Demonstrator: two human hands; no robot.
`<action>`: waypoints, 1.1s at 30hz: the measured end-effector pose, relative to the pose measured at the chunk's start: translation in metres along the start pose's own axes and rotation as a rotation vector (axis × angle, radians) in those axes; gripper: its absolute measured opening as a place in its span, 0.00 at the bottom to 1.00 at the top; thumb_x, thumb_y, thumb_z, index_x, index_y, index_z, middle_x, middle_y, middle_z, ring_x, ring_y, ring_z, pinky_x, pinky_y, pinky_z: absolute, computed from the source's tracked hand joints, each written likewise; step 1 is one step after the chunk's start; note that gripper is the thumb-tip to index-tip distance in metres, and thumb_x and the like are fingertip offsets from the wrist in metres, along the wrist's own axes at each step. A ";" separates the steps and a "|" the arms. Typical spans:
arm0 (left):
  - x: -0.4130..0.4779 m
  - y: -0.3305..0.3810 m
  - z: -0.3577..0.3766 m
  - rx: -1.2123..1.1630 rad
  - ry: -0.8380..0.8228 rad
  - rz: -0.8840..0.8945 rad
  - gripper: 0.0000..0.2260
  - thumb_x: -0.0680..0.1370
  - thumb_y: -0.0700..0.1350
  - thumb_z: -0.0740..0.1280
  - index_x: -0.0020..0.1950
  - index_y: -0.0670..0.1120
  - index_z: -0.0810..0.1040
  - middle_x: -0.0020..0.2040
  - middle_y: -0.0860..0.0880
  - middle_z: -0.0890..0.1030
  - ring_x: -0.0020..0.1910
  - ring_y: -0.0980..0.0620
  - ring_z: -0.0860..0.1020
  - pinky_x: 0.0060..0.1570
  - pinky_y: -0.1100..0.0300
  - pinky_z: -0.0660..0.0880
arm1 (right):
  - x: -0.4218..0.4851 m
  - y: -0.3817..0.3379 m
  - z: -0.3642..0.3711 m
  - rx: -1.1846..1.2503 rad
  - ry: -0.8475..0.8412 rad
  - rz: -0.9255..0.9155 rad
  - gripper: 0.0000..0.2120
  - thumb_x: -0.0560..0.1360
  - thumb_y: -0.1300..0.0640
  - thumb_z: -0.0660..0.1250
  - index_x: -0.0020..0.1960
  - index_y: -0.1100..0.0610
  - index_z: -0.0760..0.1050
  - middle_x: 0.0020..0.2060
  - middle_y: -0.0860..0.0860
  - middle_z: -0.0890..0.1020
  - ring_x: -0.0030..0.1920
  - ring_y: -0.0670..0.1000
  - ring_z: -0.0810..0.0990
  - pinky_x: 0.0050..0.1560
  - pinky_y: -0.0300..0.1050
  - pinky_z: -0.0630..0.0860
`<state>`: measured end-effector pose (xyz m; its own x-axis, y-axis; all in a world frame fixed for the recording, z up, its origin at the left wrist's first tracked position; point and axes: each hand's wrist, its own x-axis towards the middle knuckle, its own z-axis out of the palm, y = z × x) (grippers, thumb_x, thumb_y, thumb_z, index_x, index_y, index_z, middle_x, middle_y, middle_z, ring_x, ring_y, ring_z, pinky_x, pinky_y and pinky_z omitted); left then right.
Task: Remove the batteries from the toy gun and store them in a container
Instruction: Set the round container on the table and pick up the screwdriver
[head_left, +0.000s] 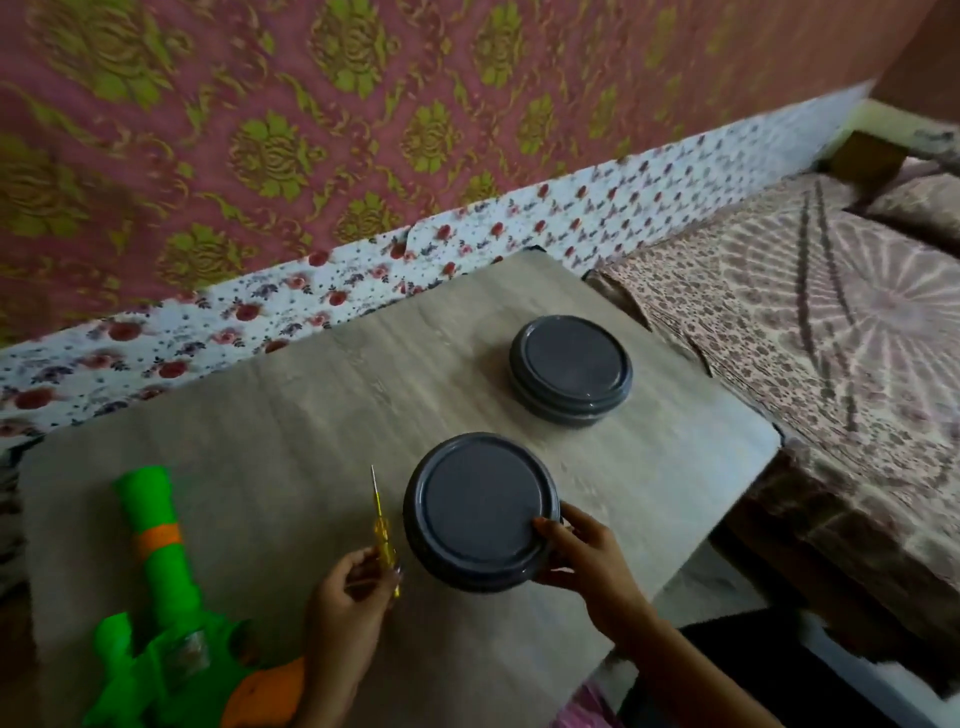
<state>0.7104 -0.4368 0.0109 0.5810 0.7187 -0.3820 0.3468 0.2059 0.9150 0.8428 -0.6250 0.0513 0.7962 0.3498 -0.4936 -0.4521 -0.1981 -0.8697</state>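
Observation:
A green and orange toy gun (156, 597) lies on the left of the table, barrel pointing away from me. My left hand (348, 597) pinches a yellow-handled screwdriver (383, 535), its tip pointing away. My right hand (582, 556) grips the near right rim of a round dark grey lidded container (478, 509). A second lidded grey container (569, 369) stands farther back on the table. No batteries are in view.
The wooden table (311, 415) stands against a floral-papered wall (363, 280). A bed with a patterned cover (857, 338) runs along the table's right edge.

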 end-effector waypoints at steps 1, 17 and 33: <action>0.006 -0.001 0.011 0.006 0.041 0.003 0.10 0.72 0.31 0.69 0.45 0.46 0.77 0.38 0.44 0.80 0.34 0.52 0.78 0.32 0.62 0.76 | 0.017 -0.005 -0.007 -0.028 -0.041 0.001 0.20 0.74 0.58 0.67 0.65 0.55 0.71 0.41 0.59 0.81 0.38 0.55 0.82 0.41 0.50 0.81; 0.028 -0.084 0.148 0.131 0.527 -0.124 0.13 0.72 0.38 0.72 0.55 0.45 0.77 0.41 0.52 0.80 0.42 0.52 0.79 0.47 0.55 0.77 | 0.193 0.049 -0.076 -0.364 -0.516 -0.194 0.21 0.70 0.55 0.71 0.62 0.55 0.75 0.44 0.67 0.80 0.41 0.55 0.81 0.42 0.48 0.80; 0.012 -0.065 0.144 0.534 0.568 0.521 0.20 0.70 0.53 0.61 0.54 0.42 0.80 0.49 0.54 0.75 0.43 0.66 0.72 0.44 0.84 0.64 | 0.169 0.029 -0.085 -0.339 -0.471 -0.735 0.35 0.62 0.31 0.68 0.68 0.36 0.64 0.38 0.64 0.80 0.41 0.67 0.78 0.42 0.59 0.78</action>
<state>0.8008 -0.5370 -0.0724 0.3604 0.8803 0.3085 0.5179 -0.4639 0.7187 0.9984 -0.6497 -0.0570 0.5574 0.8134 0.1663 0.3001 -0.0107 -0.9538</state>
